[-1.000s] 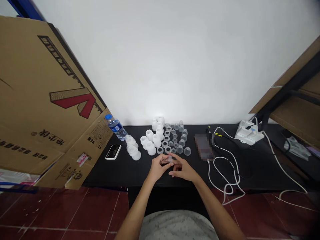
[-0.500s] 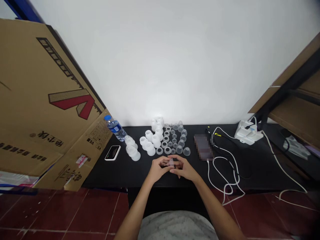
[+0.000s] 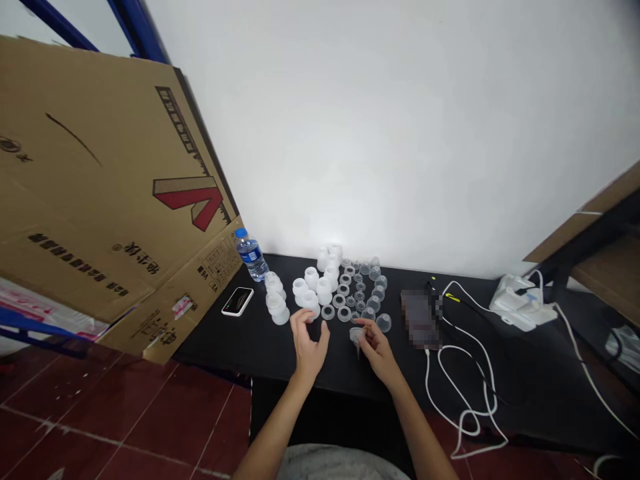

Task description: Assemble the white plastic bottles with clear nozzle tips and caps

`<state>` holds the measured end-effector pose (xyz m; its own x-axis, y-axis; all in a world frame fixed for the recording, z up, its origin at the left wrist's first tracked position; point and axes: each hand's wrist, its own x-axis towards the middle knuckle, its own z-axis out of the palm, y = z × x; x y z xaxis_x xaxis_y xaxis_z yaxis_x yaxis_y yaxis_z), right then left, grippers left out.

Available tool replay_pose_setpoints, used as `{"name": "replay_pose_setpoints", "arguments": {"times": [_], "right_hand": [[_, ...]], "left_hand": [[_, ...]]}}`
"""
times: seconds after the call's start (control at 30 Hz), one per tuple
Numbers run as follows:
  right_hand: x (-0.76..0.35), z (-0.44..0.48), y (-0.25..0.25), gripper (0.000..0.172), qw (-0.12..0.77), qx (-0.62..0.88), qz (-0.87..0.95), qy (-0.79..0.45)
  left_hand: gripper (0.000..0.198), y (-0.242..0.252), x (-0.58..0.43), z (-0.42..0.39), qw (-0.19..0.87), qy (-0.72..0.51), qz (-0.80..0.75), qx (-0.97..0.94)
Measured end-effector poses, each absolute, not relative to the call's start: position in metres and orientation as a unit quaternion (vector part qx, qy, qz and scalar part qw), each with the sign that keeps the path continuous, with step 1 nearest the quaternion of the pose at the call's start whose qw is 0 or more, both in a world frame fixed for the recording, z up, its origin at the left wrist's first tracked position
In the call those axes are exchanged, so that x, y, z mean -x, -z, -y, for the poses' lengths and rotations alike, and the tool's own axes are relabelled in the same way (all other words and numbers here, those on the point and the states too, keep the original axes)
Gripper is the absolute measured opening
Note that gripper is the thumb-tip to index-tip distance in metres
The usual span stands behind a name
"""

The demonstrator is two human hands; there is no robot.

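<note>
Right hand [image 3: 380, 355] pinches a small clear cup [image 3: 357, 335]; left hand [image 3: 309, 353] stays open.

From here I see the right hand half closed, gripping the small clear cup with its fingertips just above the black table [image 3: 215, 340]. The left hand is released, with fingers spread, and I cannot tell if its fingertips touch the nearest white cups [image 3: 310, 299]. A loose pinch could let the smooth cup drop and roll. A careless move of either hand could knock the clear rings [image 3: 344, 313] or white cups out of their rows. Farther away stands a water bottle [image 3: 251, 255].
</note>
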<state>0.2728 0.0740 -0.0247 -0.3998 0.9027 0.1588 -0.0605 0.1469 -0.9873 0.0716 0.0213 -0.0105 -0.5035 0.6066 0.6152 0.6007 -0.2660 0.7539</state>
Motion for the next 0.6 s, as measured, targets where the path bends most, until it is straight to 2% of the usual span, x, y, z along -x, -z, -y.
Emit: {"name": "replay_pose_setpoints", "arguments": {"times": [0.2, 0.3, 0.43, 0.6], "right_hand": [[-0.276, -0.071, 0.026, 0.046, 0.421, 0.341, 0.64, -0.545], [-0.274, -0.071, 0.028, 0.046, 0.411, 0.326, 0.637, -0.565], [-0.269, -0.07, 0.032, 0.056, 0.421, 0.313, 0.619, -0.584], [-0.268, -0.069, 0.03, 0.044, 0.406, 0.305, 0.629, -0.589]], "left_hand": [[0.05, 0.015, -0.065, -0.032, 0.023, -0.665, -0.627, -0.404], [0.049, 0.014, -0.065, -0.033, 0.048, -0.659, -0.641, -0.39], [0.046, 0.013, -0.064, -0.032, 0.031, -0.648, -0.653, -0.392], [0.055, 0.012, -0.058, -0.039, 0.02, -0.636, -0.663, -0.394]]}}
